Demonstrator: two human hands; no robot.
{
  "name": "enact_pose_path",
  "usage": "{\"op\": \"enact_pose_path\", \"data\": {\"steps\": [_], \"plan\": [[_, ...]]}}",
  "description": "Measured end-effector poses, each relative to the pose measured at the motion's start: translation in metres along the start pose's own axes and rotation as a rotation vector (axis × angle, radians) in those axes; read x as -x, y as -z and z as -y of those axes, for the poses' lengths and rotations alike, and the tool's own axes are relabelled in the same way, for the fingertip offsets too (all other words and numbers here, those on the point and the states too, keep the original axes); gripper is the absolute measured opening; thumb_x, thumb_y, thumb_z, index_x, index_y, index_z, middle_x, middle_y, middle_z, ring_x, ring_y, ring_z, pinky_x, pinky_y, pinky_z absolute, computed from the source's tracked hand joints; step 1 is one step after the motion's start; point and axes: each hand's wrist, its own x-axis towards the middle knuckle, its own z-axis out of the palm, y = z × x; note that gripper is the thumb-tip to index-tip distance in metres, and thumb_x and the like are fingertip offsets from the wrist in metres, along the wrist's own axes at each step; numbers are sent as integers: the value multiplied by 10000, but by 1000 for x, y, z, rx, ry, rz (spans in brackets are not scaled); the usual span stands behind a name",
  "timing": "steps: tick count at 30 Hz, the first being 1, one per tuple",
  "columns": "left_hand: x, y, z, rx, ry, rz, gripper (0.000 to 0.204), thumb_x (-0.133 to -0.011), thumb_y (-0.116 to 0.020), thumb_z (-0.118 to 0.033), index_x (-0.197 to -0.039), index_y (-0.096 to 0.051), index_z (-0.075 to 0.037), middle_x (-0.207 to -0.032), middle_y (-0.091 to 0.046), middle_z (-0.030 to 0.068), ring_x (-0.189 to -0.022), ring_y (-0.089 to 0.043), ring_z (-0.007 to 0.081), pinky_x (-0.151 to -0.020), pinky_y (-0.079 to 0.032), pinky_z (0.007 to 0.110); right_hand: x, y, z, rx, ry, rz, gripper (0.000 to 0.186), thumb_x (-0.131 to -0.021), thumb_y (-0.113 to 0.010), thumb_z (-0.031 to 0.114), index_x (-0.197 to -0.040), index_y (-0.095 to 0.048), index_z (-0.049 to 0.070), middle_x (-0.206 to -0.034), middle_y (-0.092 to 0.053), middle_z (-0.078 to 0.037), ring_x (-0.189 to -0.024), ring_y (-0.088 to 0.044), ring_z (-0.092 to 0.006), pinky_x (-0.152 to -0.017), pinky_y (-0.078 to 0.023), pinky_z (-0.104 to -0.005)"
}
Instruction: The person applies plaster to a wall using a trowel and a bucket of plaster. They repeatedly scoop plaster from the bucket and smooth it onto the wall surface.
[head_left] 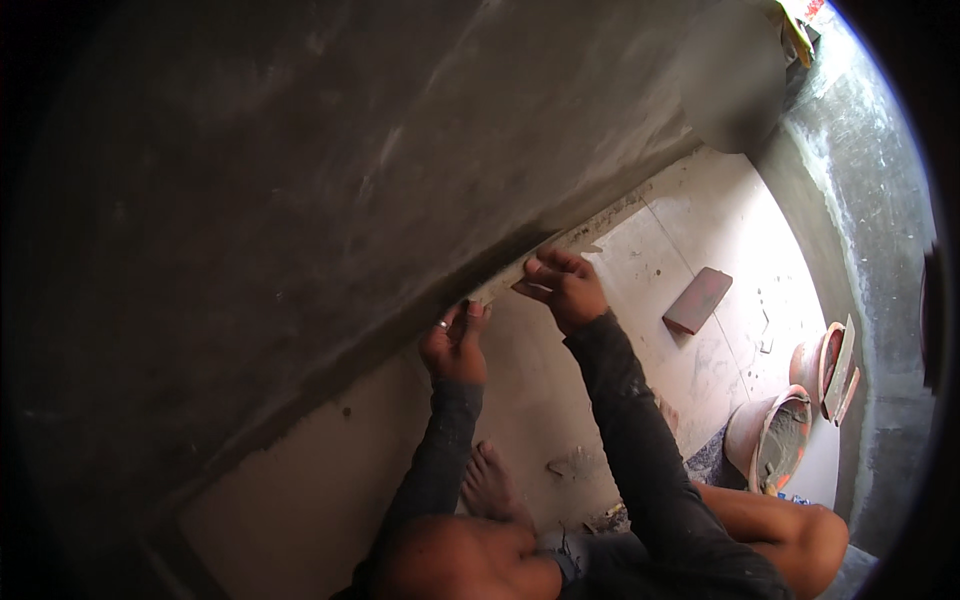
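Observation:
My left hand point(455, 345), with a ring on one finger, is closed at the near end of a narrow pale strip point(502, 283) at the foot of the grey wall point(300, 200). Farther along, my right hand point(568, 290) pinches the same strip between thumb and fingers. The strip looks like a skirting tile, low against the wall where it meets the floor; its far end is hard to separate from the dirty floor edge. My fingers hide part of it.
A reddish-brown brick point(698, 300) lies on the pale tiled floor point(600, 380) to the right. Beyond it stand a bucket of grey mortar point(783, 440) and a second bucket point(812, 362) with flat pieces leaning on it. A dark cloth point(708, 462) and debris point(608, 520) lie near my legs.

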Motion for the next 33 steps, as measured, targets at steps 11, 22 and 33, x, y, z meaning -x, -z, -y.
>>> {"op": "enact_pose_path", "data": {"steps": [11, 22, 33], "plan": [[18, 60, 46, 28, 225, -63, 294, -942, -643, -85, -1147, -587, 118, -1083, -655, 161, -931, -665, 195, -863, -548, 282, 2, 24, -90, 27, -194, -135, 301, -903, -646, 18, -1176, -581, -91, -1076, -641, -125, -958, -665, -248, -873, -594, -366], [-19, 71, 20, 104, 155, -82, 320, -936, -647, -56, -1170, -575, 151, -1131, -632, 166, -975, -650, 226, -865, -575, 332, -14, -29, -75, 81, -88, -50, 315, -906, -653, 39, -1172, -587, -116, -1111, -651, -163, -934, -679, -240, -868, -596, -397], [33, 87, -14, 68, 55, -140, 321, -922, -690, -114, -1147, -615, 101, -1113, -661, 136, -966, -650, 195, -884, -557, 340, 42, -50, -79, -12, -104, 13, 218, -904, -621, -26, -1120, -608, -56, -1018, -650, -100, -959, -661, -231, -925, -582, -398]]}}
